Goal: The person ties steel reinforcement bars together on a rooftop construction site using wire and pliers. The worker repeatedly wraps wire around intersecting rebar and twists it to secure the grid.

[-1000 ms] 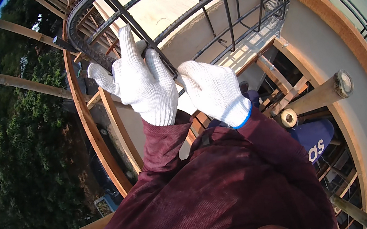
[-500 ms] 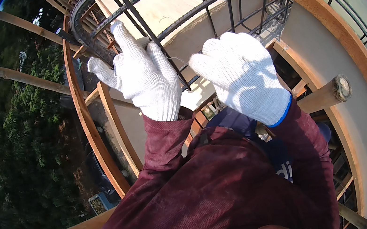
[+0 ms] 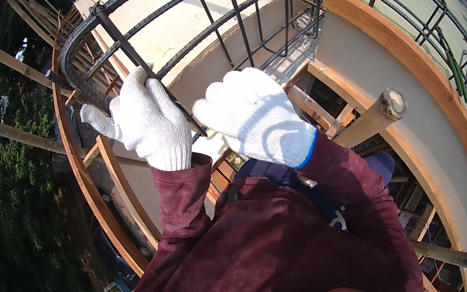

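My left hand (image 3: pixel 151 122), in a white knit glove, reaches up to a slanted dark rebar (image 3: pixel 125 44) of a curved rebar cage (image 3: pixel 198 33). Its fingers are stretched against the bar, and its thumb stands apart to the left. Right of the bar, my right hand (image 3: pixel 263 120), gloved in white with a blue cuff edge, is closed with the fingers curled in. A thin tie wire led to its fingertips half a second earlier; the glove now mostly hides what it pinches. The slanted bar's lower end shows between the two hands.
Curved timber formwork (image 3: pixel 405 42) with pale panels bends round on the right. A round wooden pole (image 3: pixel 371 119) juts in beside my right forearm. A pale concrete surface (image 3: pixel 166 20) lies behind the cage. Poles and trees (image 3: pixel 17 196) stand far below, left.
The view has shifted, so hands and cage sit further left in the picture. My left forefinger, pointing up before, now lies bent at the slanted bar. My right hand stays closed.
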The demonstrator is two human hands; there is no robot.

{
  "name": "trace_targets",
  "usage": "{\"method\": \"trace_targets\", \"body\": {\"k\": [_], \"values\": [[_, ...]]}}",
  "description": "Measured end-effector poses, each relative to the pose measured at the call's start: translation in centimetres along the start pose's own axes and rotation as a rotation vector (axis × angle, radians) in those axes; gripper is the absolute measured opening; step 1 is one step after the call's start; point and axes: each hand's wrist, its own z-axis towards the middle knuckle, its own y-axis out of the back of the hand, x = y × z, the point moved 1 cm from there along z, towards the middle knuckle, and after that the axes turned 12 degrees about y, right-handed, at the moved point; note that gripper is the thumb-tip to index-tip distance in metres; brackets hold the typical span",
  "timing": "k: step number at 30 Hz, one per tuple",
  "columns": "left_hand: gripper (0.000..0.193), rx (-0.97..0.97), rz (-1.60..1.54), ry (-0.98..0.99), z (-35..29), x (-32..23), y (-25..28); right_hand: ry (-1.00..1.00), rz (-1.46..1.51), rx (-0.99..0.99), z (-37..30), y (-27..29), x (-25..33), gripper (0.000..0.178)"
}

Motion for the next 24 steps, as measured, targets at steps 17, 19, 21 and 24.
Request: {"method": "trace_targets", "body": {"k": [17, 19, 21, 24], "values": [[0.024, -0.046, -0.109, 0.023, 0.0, -0.6, 0.9, 0.012, -0.162, -0.106, 1.2, 1.9, -1.7, 0.028], [0.024, -0.034, -0.144, -0.007, -0.3, 0.3, 0.5, 0.09, -0.172, -0.273, 2.3, 1.3, -3.5, 0.025], [0.024, -0.002, -0.14, -0.036, -0.1, -0.1, 0.9, 0.147, -0.214, -0.382, 4.2, 0.5, -5.7, 0.021], [0.025, 0.011, -0.086, -0.006, -0.2, -0.1, 1.0, 0.114, -0.203, -0.366, 7.0, -0.6, -7.8, 0.015]]}}
